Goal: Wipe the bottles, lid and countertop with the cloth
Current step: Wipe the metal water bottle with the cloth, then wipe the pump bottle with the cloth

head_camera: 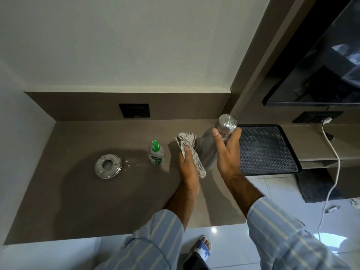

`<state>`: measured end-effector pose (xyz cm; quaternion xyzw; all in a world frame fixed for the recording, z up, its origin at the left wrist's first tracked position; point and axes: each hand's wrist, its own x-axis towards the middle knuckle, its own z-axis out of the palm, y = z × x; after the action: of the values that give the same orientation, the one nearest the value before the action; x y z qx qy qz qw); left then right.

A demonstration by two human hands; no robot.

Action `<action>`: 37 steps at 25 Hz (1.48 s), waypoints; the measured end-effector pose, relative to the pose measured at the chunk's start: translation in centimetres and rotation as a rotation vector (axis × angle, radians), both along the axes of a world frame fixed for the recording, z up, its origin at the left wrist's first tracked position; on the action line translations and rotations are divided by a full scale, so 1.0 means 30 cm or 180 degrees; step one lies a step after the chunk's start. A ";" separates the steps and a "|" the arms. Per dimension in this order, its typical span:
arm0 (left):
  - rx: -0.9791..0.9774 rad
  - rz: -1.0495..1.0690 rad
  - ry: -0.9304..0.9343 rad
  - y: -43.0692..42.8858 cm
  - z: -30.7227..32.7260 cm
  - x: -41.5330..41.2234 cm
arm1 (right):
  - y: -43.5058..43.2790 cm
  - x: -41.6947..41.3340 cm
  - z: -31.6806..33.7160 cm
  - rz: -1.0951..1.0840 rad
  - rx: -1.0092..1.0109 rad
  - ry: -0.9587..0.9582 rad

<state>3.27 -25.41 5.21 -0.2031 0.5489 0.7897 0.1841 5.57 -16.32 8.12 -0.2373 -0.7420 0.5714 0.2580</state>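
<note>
Nearest on the surface (97, 201): left hand (188, 168) clamped on cloth (191, 151), pressed against steel bottle (212, 151). Right hand (227, 151) gripping that bottle near its cap, tilted. Bottle-wiping step, by the look; next, rubbing down its side. Contents unseen. Further left, lid (108, 166) and green-capped bottle (155, 155) of clear liquid, waiting.
</note>
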 end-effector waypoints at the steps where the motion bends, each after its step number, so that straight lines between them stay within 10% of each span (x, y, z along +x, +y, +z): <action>1: 0.0129 0.0069 0.0107 -0.018 0.054 -0.016 | 0.000 0.018 -0.020 0.0048 -0.0066 -0.0047; 8: -0.1940 0.0211 0.2302 -0.331 0.196 -0.271 | -0.188 0.363 -0.313 0.0184 -0.0169 -0.1494; 13: -0.4277 -0.2038 0.3586 -0.429 -0.116 -0.318 | -0.382 0.029 -0.355 0.1024 0.0135 -0.1222; 17: -0.3027 -0.2015 0.3393 -0.423 -0.165 -0.360 | -0.388 -0.243 -0.358 0.0917 0.0416 -0.1340; 21: -0.1710 -0.1032 0.1492 -0.419 -0.086 -0.378 | -0.332 -0.268 -0.351 0.1262 0.0285 -0.1281; 26: -0.0405 0.0069 0.0210 -0.487 -0.073 -0.498 | -0.292 -0.247 -0.258 0.1490 -0.1844 -0.0854; 34: 0.0195 -0.1073 0.1049 -0.424 0.151 -0.400 | -0.350 -0.259 -0.059 0.1220 -0.2837 -0.0539; 37: -0.0717 -0.0637 0.1419 -0.393 0.236 -0.394 | -0.379 -0.231 -0.028 0.1130 -0.1808 -0.0427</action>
<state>-8.56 -37.20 12.30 0.0119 0.6777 0.7267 0.1120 -1.36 -27.69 7.30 -0.2039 -0.5983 0.7744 0.0288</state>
